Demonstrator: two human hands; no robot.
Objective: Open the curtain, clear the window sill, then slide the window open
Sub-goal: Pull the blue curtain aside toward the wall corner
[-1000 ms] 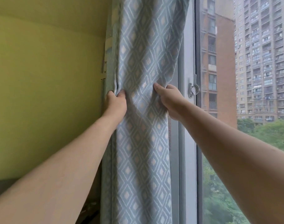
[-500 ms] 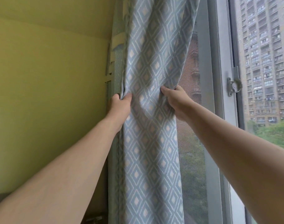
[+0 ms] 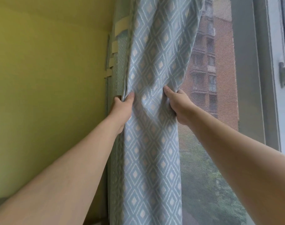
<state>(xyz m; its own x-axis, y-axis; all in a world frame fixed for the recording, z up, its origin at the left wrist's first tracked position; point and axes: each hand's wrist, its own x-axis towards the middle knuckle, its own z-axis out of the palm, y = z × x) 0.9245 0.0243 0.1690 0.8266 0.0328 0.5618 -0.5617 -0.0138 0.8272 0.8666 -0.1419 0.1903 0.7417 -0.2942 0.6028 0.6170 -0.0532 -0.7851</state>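
now both hands, left hand [image 3: 122, 108] and right hand [image 3: 177, 106], fingers closed on bunched curtain [image 3: 153, 65]

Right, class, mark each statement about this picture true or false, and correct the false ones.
1. Both hands grip the curtain. True.
2. The left hand holds the curtain's right edge. False: it holds the left edge, near the yellow wall; the right hand holds the right edge.
3. The curtain is plain white. False: it is pale blue with a diamond pattern.
4. A mesh screen shows beside the curtain. True.
5. The window sill is visible. False: it is out of view.
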